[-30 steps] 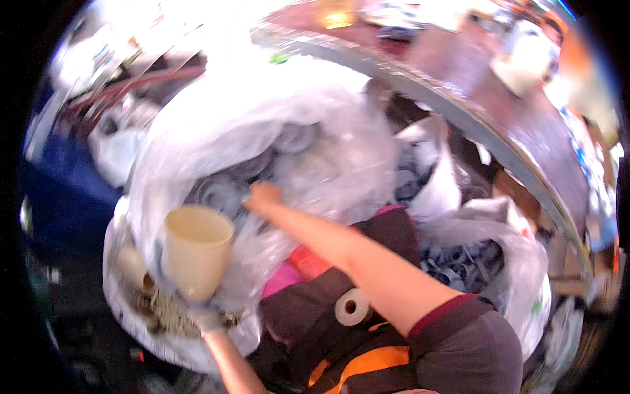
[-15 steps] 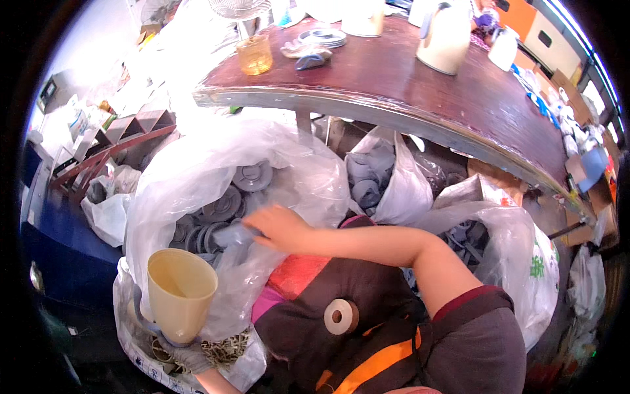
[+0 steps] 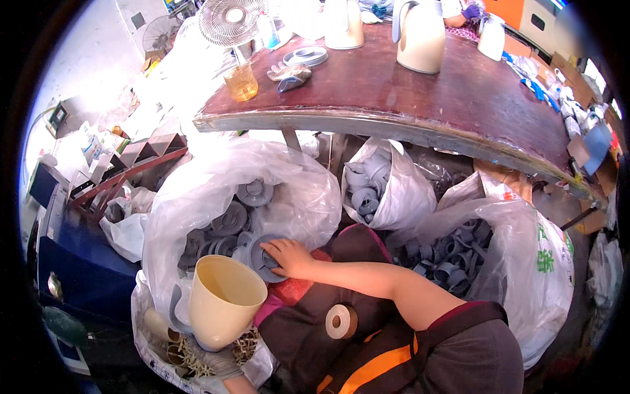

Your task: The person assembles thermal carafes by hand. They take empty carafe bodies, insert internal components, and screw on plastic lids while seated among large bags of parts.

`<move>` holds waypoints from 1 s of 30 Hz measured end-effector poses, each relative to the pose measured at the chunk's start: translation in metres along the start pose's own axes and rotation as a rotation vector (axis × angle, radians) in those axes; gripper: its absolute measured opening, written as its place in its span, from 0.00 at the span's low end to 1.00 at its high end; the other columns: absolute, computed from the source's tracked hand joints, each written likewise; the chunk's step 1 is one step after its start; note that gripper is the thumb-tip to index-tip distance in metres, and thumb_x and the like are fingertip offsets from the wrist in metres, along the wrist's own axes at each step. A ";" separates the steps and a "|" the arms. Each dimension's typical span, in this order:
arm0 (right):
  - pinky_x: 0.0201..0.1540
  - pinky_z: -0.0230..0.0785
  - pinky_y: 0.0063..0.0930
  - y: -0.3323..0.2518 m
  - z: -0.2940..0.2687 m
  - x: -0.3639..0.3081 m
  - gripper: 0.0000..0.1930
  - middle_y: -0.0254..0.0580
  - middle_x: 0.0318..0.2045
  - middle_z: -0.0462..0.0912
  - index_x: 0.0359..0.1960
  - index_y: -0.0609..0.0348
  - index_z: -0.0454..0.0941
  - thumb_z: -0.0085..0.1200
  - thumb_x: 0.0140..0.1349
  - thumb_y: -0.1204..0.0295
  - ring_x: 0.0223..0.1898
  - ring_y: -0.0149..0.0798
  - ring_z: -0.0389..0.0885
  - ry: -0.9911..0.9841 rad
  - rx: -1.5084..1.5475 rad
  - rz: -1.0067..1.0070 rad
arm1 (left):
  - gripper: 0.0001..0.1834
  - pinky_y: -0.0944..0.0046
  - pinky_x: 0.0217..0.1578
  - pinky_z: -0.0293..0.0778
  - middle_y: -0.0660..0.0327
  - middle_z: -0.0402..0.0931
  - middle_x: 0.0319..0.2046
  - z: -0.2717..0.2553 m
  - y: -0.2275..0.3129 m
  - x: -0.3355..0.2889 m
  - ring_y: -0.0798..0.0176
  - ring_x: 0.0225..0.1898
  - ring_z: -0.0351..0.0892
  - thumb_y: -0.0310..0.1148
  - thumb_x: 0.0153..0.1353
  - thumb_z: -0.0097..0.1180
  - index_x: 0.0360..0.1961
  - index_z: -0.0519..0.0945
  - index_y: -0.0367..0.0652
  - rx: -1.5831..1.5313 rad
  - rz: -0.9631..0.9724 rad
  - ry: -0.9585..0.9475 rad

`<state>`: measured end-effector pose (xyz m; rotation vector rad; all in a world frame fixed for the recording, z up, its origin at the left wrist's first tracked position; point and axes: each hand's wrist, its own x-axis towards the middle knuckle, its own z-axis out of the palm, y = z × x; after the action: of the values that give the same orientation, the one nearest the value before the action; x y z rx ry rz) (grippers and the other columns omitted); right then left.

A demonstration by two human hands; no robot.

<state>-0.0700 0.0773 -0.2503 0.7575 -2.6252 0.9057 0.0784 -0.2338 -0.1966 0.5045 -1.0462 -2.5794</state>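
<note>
My left hand (image 3: 220, 363), in a greyish glove, grips a cream tapered jug body (image 3: 226, 308) near its grey base. Its wide mouth is tilted up toward me, and a grey handle (image 3: 176, 310) curves along its left side. My bare right hand (image 3: 290, 260) holds a round grey plastic part (image 3: 258, 255), ringed like a lid, by its right edge. That part is right beside the jug's rim; I cannot tell whether they touch. Behind it, a large clear-lined bag (image 3: 305, 187) contains several similar round grey parts (image 3: 230, 220).
A dark red table (image 3: 374, 85) bears finished-looking cream jugs (image 3: 422, 43), an amber cup (image 3: 241, 82), a glove (image 3: 289, 75) and a fan (image 3: 231, 21). Sacks of grey parts (image 3: 453, 256) stand at right. A tape roll (image 3: 341, 322) lies against my apron. Below left is a sack with shredded packing (image 3: 190, 361).
My right hand has moved down and right out of the bag, bringing the round grey part beside the jug. My left hand has shifted the jug body rightward.
</note>
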 end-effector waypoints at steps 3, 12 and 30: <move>0.58 0.62 0.41 0.006 -0.001 0.017 0.34 0.52 0.55 0.70 0.59 0.58 0.65 0.60 0.50 0.62 0.57 0.51 0.68 -0.077 0.280 0.210 | 0.36 0.49 0.61 0.60 0.55 0.57 0.64 0.017 -0.008 -0.017 0.51 0.62 0.61 0.57 0.63 0.41 0.64 0.59 0.44 0.098 0.097 0.088; 0.42 0.64 0.24 -0.043 -0.129 -0.005 0.28 0.41 0.42 0.73 0.55 0.59 0.71 0.58 0.51 0.65 0.37 0.33 0.71 -0.003 0.749 0.072 | 0.27 0.57 0.52 0.71 0.52 0.74 0.49 0.055 -0.040 -0.035 0.56 0.50 0.74 0.47 0.63 0.47 0.53 0.69 0.34 0.056 -0.083 0.006; 0.46 0.70 0.32 -0.036 -0.104 -0.064 0.25 0.44 0.45 0.76 0.53 0.62 0.70 0.53 0.59 0.58 0.44 0.37 0.77 0.000 1.117 0.522 | 0.27 0.61 0.48 0.72 0.52 0.76 0.46 0.113 -0.027 -0.079 0.59 0.46 0.77 0.41 0.60 0.52 0.53 0.69 0.30 0.294 0.152 -0.025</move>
<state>0.0111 0.1440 -0.1779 0.2033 -2.1515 2.5645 0.0959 -0.1143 -0.1240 0.4429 -1.4245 -2.3173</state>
